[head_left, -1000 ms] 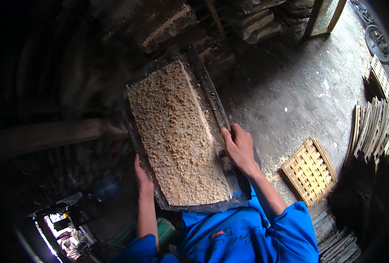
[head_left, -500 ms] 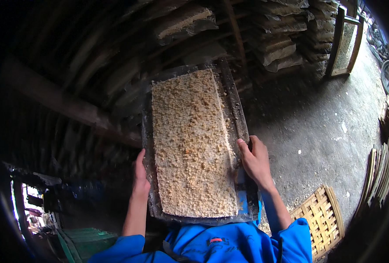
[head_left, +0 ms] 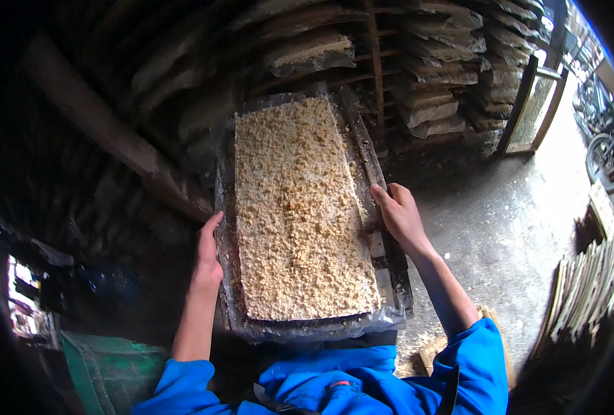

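Small red-and-dark print [head_left: 339,383] marks the blue shirt [head_left: 307,373]. Before it, the left hand [head_left: 209,249], fingers partly hidden, and curled right hand [head_left: 402,216] grip opposite sides of a dark-edged tray [head_left: 366,149] bearing a crumbly slab [head_left: 300,214]. Grey floor [head_left: 487,256]; dim stacked racks [head_left: 435,111] beyond.

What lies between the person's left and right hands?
In the head view, a dark tray bearing a pale, crumbly slab lies between the left hand and the right hand.
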A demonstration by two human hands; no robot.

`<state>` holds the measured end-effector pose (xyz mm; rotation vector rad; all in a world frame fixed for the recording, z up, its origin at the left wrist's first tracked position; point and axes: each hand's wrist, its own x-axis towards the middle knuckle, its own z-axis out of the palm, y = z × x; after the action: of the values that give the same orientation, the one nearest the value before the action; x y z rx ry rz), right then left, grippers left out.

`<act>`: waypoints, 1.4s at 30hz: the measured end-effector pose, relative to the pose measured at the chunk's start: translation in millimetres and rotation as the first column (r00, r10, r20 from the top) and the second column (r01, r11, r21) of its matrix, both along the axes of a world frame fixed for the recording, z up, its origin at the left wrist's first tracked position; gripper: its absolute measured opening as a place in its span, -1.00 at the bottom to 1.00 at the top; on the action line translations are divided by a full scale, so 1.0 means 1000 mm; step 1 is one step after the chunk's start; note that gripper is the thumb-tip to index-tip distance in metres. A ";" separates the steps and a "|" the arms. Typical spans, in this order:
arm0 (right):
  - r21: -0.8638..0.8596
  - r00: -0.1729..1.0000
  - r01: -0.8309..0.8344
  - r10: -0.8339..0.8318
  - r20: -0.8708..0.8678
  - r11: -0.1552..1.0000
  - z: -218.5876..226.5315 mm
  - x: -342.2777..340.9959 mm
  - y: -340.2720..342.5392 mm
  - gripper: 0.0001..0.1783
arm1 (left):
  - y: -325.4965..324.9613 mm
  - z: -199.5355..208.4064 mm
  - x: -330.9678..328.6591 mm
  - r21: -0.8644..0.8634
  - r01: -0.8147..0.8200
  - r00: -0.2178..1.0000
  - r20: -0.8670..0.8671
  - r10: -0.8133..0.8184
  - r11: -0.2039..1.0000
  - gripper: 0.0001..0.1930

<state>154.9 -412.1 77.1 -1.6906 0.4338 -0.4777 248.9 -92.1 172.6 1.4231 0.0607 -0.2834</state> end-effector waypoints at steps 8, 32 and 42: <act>0.117 0.999 0.028 -0.032 0.036 0.993 -0.015 -0.001 0.002 -0.58 | 0.009 -0.005 0.000 -0.093 0.025 1.000 0.017 -0.023 0.995 -0.66; 0.109 0.996 0.092 -0.089 -0.032 0.990 -0.005 -0.010 0.015 -0.51 | 0.028 -0.015 -0.009 -0.091 0.188 0.970 0.173 -0.170 0.978 -0.66; 0.169 0.993 0.067 -0.083 0.085 0.983 -0.025 -0.006 0.014 -0.52 | 0.020 0.001 -0.028 0.037 0.110 0.955 0.274 -0.116 0.993 -0.60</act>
<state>149.0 -398.3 52.1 -1.4894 0.4589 -0.5570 220.8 -72.0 173.7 1.4782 -0.2474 -0.1762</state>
